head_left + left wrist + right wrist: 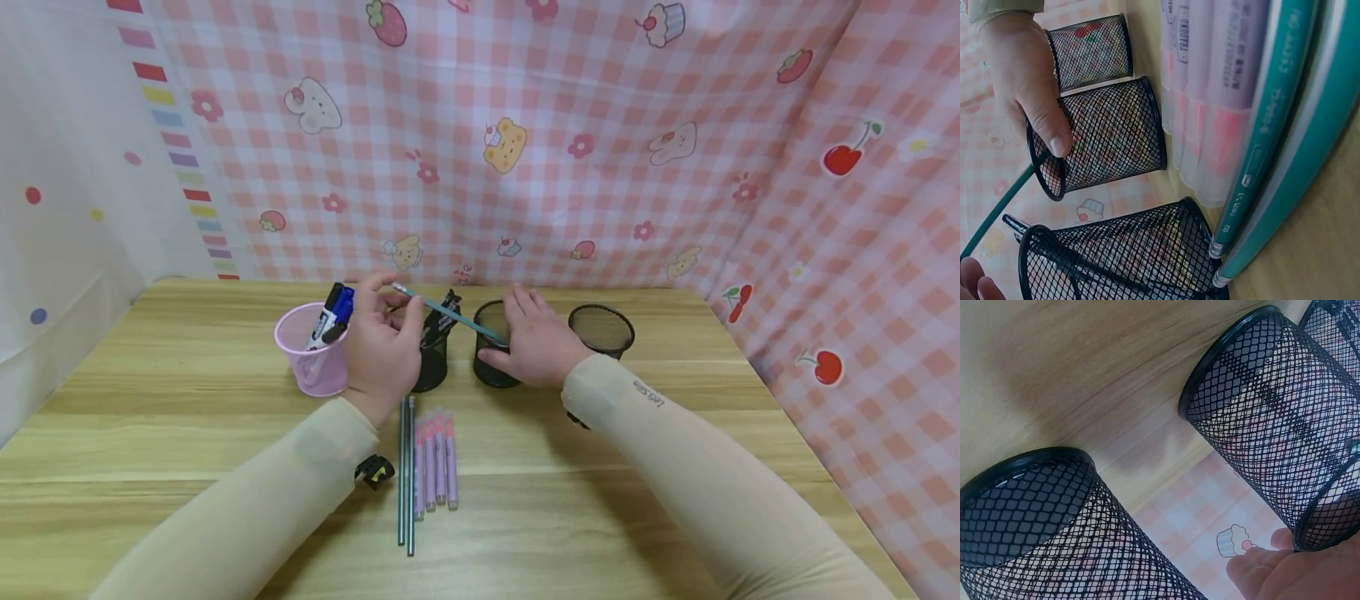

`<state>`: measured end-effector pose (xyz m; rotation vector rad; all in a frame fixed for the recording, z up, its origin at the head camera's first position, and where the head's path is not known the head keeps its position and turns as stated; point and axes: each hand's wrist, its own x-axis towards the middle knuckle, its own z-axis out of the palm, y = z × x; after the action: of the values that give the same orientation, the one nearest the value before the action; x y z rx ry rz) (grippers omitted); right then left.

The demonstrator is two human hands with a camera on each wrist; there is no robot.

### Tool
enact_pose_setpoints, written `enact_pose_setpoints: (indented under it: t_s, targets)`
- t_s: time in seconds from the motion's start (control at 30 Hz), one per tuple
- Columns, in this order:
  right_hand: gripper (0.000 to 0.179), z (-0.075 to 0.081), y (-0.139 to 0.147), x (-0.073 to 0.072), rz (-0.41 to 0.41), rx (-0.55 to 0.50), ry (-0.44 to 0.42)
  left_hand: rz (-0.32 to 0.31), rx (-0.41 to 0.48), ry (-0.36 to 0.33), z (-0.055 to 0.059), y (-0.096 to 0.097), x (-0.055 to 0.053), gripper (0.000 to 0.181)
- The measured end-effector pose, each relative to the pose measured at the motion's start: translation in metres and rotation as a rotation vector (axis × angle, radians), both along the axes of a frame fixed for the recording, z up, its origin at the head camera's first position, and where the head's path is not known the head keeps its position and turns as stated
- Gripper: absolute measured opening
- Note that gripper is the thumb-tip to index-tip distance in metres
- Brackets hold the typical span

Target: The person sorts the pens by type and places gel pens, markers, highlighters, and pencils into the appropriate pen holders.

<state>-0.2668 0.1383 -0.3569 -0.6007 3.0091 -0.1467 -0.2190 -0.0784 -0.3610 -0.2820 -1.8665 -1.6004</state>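
My left hand pinches a green pencil near its eraser end. The pencil slants down to the right, its far end at the mouth of a black mesh pen holder. My right hand holds that holder at the rim, thumb on the near side and fingers round the back. In the left wrist view the thumb lies over the rim of the mesh holder, and the pencil reaches its opening. Just beside my left hand stands another black mesh holder with black pens in it.
At the left, a pink pen holder contains markers. A third black mesh holder stands behind my right wrist. Two green pencils and several purple highlighters lie on the wooden table in front. Patterned cloth hangs behind.
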Motion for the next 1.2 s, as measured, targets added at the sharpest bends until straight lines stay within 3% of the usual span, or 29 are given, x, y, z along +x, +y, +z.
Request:
enact_pose_setpoints:
  t_s: [0.17, 0.4, 0.93, 1.2]
  targets:
    - [0.103, -0.0002, 0.0, 0.0002, -0.004, -0.001, 0.004, 0.027, -0.053, 0.009, -0.0012, 0.0012, -0.0008, 0.026]
    - [0.103, 0.0, -0.0002, 0.0003, -0.002, 0.005, 0.007, 0.059, -0.145, -0.075, -0.002, 0.0031, 0.0034, 0.022]
    - [0.104, -0.0006, -0.0003, -0.0004, -0.002, 0.012, 0.015, 0.093, -0.338, -0.126, -0.0051, 0.0068, 0.0048, 0.022]
    - [0.105, -0.0011, 0.0, -0.0005, 0.005, 0.005, 0.015, 0.106, -0.388, -0.143, -0.0035, 0.0079, 0.0062, 0.023]
